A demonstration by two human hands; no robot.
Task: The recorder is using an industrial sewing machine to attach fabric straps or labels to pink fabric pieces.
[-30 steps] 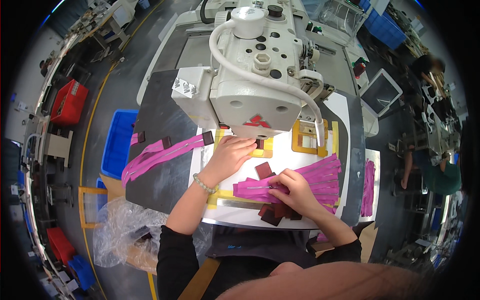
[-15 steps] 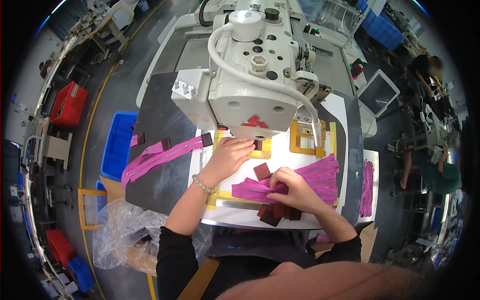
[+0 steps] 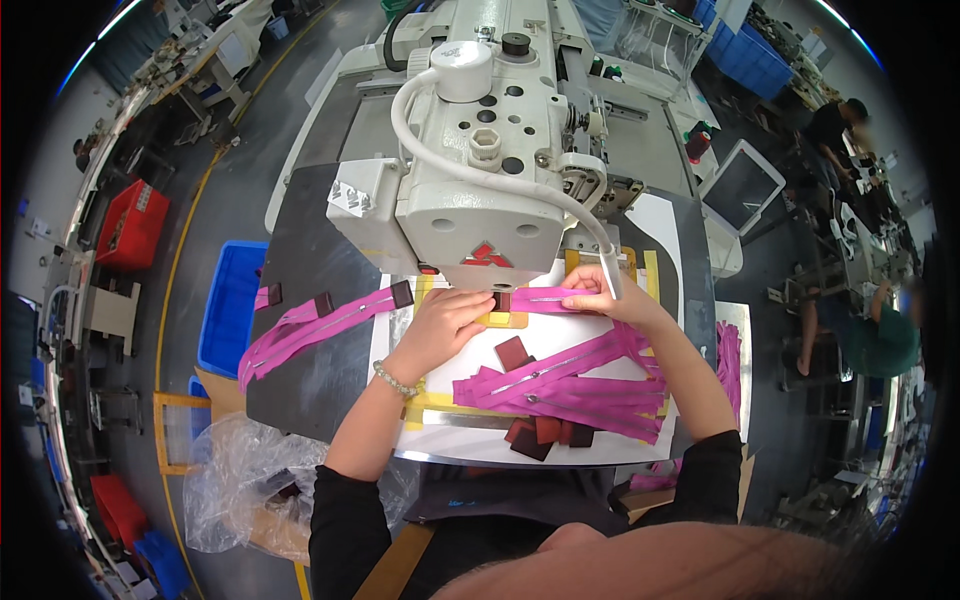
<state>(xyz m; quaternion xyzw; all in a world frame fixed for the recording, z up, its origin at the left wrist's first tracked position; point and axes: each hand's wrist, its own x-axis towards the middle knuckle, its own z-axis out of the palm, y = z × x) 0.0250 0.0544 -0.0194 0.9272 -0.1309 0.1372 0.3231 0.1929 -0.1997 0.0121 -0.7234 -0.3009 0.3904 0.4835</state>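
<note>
Under the white sewing machine head (image 3: 485, 225), a small dark brown patch (image 3: 503, 301) lies on a yellow-edged plate. My left hand (image 3: 440, 328) rests beside it, fingers stretched out and fingertips at the patch's left edge. My right hand (image 3: 612, 297) pinches a magenta zipper (image 3: 540, 299), drawn out sideways with its left end at the patch. Nearer to me lies a fanned pile of magenta zippers (image 3: 570, 385). One loose reddish-brown patch (image 3: 512, 353) sits above the pile, and several more brown patches (image 3: 548, 430) lie at the near edge.
Magenta zippers with dark end patches (image 3: 325, 316) drape over the table's left side by a blue bin (image 3: 232, 310). Clear plastic wrapping (image 3: 240, 480) is at lower left. A screen (image 3: 745, 188) stands at right. Other people work at far right, one in green (image 3: 880, 335).
My right hand has moved up from the zipper pile with a zipper, bringing its end to the patch under the machine head. My left hand stays by the patch. The view has shifted slightly.
</note>
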